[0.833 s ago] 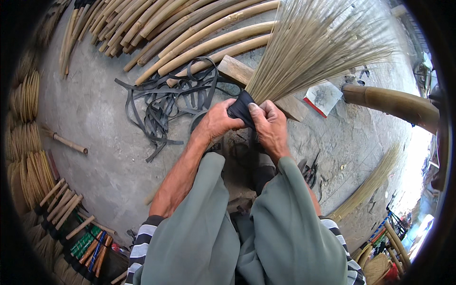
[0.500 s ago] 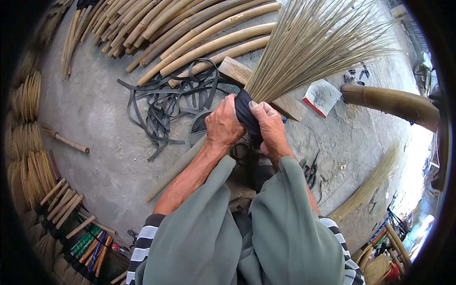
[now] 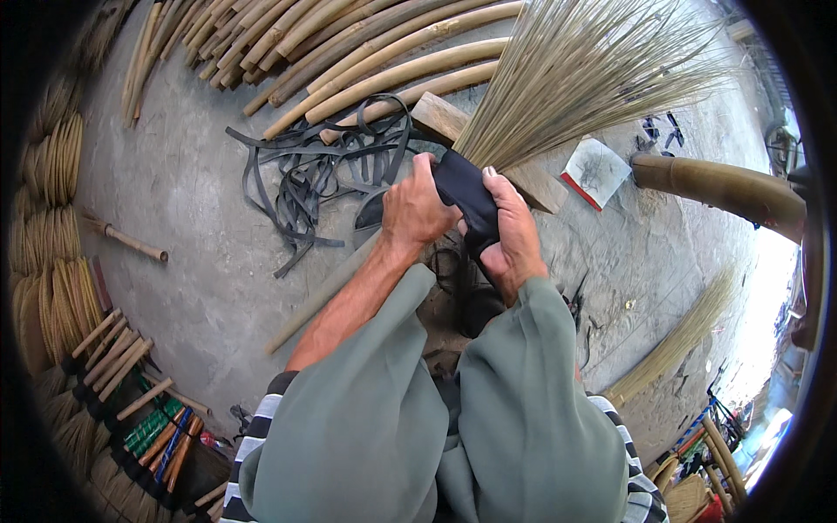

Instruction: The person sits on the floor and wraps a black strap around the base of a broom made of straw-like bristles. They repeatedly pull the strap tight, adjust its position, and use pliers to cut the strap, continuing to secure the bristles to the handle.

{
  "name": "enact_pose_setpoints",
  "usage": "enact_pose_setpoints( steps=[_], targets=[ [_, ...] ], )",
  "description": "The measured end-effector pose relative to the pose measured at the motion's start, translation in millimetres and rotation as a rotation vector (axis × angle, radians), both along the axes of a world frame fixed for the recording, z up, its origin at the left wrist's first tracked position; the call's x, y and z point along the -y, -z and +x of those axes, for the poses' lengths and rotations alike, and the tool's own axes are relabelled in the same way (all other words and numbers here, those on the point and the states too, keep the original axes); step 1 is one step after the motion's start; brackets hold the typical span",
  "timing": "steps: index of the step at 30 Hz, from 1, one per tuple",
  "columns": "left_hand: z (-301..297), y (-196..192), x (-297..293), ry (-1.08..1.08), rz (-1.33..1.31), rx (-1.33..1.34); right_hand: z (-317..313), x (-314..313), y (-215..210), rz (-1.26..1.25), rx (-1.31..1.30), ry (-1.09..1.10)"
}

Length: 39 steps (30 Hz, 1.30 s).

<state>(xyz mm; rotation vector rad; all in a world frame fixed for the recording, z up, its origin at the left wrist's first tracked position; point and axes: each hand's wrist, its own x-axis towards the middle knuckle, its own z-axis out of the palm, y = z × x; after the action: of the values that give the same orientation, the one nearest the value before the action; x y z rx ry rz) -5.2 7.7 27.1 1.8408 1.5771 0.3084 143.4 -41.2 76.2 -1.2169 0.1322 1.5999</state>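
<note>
Between my hands is a broom head, a fan of dry straw bristles (image 3: 593,87) spreading toward the far right. A black sleeve (image 3: 468,190), smooth and rubber-like, wraps the narrow end of the bristles. My left hand (image 3: 417,202) is closed around the sleeve's left side, fingers curled. Along its right side, my right hand (image 3: 514,228) grips with the thumb pointing up toward the bristles. The sleeve's lower end is partly hidden by my fingers. Just beyond my left hand lies a tangle of black rubber strips (image 3: 305,179).
Bamboo poles (image 3: 384,74) are piled at the far side. A wooden block (image 3: 536,185) lies beneath the bristles, near a red-edged white box (image 3: 596,174). A thick bamboo post (image 3: 715,187) juts in from the right. Another straw bundle (image 3: 676,340) lies right; finished brooms (image 3: 161,440) line the left.
Both hands have shifted on the black sleeve; the right hand has turned and its thumb now lies straighter. More of the sleeve shows. The view has shifted slightly.
</note>
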Motion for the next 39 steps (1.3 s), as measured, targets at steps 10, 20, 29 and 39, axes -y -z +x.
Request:
enact_pose_setpoints(
  steps=[10, 20, 29, 39],
  targets=[
    [-4.2, 5.4, -3.0, -0.01, -0.036, 0.038, 6.1, 5.5, 16.0, 0.123, 0.219, -0.095],
    [-17.1, 25.8, -43.0, -0.356, -0.722, 1.115, 6.5, -24.7, 36.2, 0.327, 1.216, -0.433],
    [15.2, 31.1, -42.3, -0.098, -0.117, 0.325, 8.0, -11.5, 27.6, 0.227, 1.098, -0.479],
    [25.9, 19.6, -42.4, -0.12, -0.117, 0.212, 15.2, -21.4, 25.5, 0.332, 1.28, -0.505]
  ],
)
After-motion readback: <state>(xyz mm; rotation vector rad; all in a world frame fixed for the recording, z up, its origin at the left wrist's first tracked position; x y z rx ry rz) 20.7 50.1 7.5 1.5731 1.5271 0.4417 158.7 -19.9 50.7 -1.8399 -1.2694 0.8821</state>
